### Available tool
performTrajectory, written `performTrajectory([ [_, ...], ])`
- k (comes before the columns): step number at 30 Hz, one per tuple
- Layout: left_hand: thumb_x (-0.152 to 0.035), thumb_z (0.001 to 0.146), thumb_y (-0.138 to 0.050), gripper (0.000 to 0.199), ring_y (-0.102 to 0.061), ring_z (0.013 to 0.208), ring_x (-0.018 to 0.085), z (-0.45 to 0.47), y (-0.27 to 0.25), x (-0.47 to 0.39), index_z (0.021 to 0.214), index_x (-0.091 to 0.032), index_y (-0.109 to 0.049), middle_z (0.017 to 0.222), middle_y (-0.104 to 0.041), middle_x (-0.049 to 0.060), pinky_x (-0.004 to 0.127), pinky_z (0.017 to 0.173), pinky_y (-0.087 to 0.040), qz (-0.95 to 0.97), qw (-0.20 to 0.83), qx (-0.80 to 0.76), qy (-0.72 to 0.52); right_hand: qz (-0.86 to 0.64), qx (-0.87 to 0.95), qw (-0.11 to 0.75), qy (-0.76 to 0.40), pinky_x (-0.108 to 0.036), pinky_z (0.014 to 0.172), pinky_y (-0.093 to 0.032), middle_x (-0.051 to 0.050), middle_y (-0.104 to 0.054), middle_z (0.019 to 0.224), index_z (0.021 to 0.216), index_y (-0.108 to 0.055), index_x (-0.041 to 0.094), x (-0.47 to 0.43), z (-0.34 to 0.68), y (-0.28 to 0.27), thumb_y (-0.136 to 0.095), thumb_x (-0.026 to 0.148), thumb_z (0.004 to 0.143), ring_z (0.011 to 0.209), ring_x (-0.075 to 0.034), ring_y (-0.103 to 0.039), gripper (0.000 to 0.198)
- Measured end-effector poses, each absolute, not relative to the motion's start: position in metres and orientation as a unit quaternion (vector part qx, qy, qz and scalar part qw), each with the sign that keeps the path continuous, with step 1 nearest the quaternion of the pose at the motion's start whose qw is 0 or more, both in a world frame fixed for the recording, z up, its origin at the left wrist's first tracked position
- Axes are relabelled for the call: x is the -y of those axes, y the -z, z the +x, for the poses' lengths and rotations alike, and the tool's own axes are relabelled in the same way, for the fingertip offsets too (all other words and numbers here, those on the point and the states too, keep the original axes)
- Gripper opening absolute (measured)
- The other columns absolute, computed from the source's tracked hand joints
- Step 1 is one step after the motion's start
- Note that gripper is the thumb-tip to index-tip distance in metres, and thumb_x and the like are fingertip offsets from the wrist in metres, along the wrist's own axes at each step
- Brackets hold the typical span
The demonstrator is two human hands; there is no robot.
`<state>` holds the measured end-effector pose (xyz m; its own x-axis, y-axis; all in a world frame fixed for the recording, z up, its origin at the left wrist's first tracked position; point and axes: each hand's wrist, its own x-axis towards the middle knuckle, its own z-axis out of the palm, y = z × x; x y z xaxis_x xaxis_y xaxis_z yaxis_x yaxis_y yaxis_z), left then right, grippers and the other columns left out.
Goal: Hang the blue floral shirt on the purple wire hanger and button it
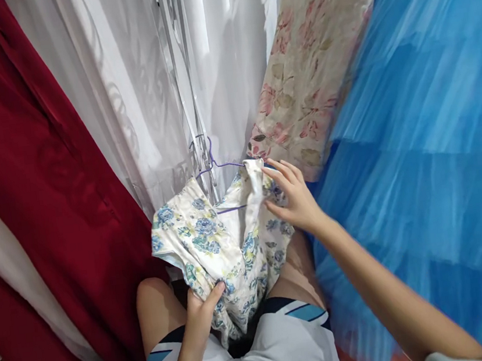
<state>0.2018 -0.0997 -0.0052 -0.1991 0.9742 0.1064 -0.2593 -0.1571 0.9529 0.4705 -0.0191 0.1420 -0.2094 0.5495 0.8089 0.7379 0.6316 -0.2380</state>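
Observation:
A white floral garment [206, 231] with blue roses and green leaves hangs between my knees on a thin purple hanger [227, 164]. Its hook is at the white ribbons [194, 104] hanging down in front of me. My left hand [203, 309] grips the garment low on its left side, thumb on the front and the other fingers hidden behind the cloth. At the right shoulder, my right hand [290, 192] has its fingers stretched and apart from the thumb, at the edge of the fabric. The right shoulder's cloth is folded, showing plain white lining.
Dark red fabric [48, 186] hangs at the left, with white sheer cloth [126, 71] behind the ribbons. To the right are a beige, pink-flowered fabric [309, 61] and a layered blue tulle skirt [431, 151], close to my right arm.

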Motion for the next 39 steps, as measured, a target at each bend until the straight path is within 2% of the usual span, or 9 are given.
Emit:
performTrajectory([
  [3,-0.036,0.066,-0.082,0.054,-0.056,0.125,0.032,0.203,0.023,0.103,0.116,-0.023,-0.067,0.123,-0.068,0.01,0.045,0.113,-0.038,0.394,0.477,-0.46,-0.638,-0.473,0.629,0.618,-0.019,-0.047,0.089,-0.045,-0.01,-0.064,0.099,0.106,-0.061,0.027,0.051,0.432,-0.078,-0.051,0.039,0.091,0.097,-0.031,-0.058,0.022],
  [6,-0.036,0.066,-0.083,0.061,-0.049,0.133,0.031,0.201,0.035,0.104,0.123,-0.026,-0.063,0.134,-0.061,0.008,0.044,0.116,-0.033,0.386,0.452,-0.474,-0.65,-0.45,0.687,0.495,-0.284,-0.038,0.07,-0.046,-0.005,-0.061,0.074,0.075,-0.056,0.024,0.062,0.392,-0.027,-0.044,0.047,0.096,0.072,-0.025,-0.058,0.033],
  [8,-0.038,0.066,-0.083,0.063,-0.044,0.137,0.031,0.197,0.038,0.104,0.125,-0.027,-0.062,0.137,-0.059,0.008,0.043,0.116,-0.033,0.388,0.438,-0.474,-0.657,-0.428,0.697,0.453,-0.355,-0.035,0.066,-0.043,-0.003,-0.058,0.069,0.072,-0.053,0.023,0.058,0.372,-0.011,-0.043,0.051,0.096,0.068,-0.022,-0.055,0.039],
  [15,-0.042,0.07,-0.08,0.051,-0.051,0.131,0.031,0.182,0.05,0.106,0.116,-0.026,-0.063,0.134,-0.061,0.008,0.042,0.108,-0.043,0.35,0.423,-0.521,-0.654,-0.358,0.651,0.482,-0.465,-0.027,0.054,-0.034,0.0,-0.057,0.06,0.075,-0.054,0.021,0.041,0.355,-0.02,-0.048,0.048,0.093,0.053,-0.015,-0.045,0.033],
  [20,-0.048,0.082,-0.065,0.053,-0.041,0.137,0.027,0.2,0.049,0.109,0.127,-0.029,-0.045,0.142,-0.048,0.011,0.042,0.114,-0.034,0.401,0.204,-0.547,-0.706,-0.358,0.561,0.477,-0.574,-0.025,0.043,-0.021,0.002,-0.054,0.047,0.069,-0.059,0.021,0.054,0.357,-0.02,-0.053,0.04,0.085,0.038,-0.011,-0.033,0.026],
  [23,-0.042,0.083,-0.065,0.042,-0.049,0.127,0.027,0.22,0.044,0.094,0.119,-0.029,-0.048,0.129,-0.054,0.013,0.04,0.11,-0.037,0.534,0.198,-0.514,-0.642,-0.347,0.562,0.452,-0.599,-0.025,0.04,-0.019,0.002,-0.057,0.045,0.073,-0.065,0.019,0.066,0.358,-0.019,-0.055,0.039,0.084,0.034,-0.01,-0.032,0.025],
  [27,-0.037,0.089,-0.056,0.011,-0.06,0.095,0.025,0.236,0.037,0.069,0.097,-0.029,-0.057,0.096,-0.061,0.009,0.038,0.087,-0.048,0.626,0.232,-0.48,-0.57,-0.352,0.587,0.438,-0.583,-0.023,0.04,-0.021,0.002,-0.056,0.043,0.072,-0.069,0.018,0.068,0.366,-0.032,-0.057,0.035,0.081,0.034,-0.009,-0.032,0.023],
  [29,-0.035,0.091,-0.051,0.014,-0.059,0.086,0.025,0.237,0.035,0.064,0.08,-0.028,-0.057,0.084,-0.059,0.008,0.037,0.083,-0.047,0.652,0.207,-0.465,-0.562,-0.36,0.586,0.459,-0.562,-0.023,0.04,-0.021,0.003,-0.054,0.042,0.071,-0.07,0.017,0.057,0.373,-0.05,-0.057,0.033,0.079,0.035,-0.008,-0.032,0.022],
  [39,-0.009,0.085,-0.045,0.02,-0.061,0.077,0.021,0.23,0.028,0.073,0.083,-0.023,-0.06,0.089,-0.062,0.007,0.03,0.066,-0.043,0.81,0.113,-0.457,-0.351,-0.304,0.531,0.602,-0.514,-0.024,0.039,-0.018,0.001,-0.053,0.046,0.069,-0.068,0.012,-0.035,0.36,-0.178,-0.061,0.026,0.072,0.038,-0.006,-0.028,0.016],
])
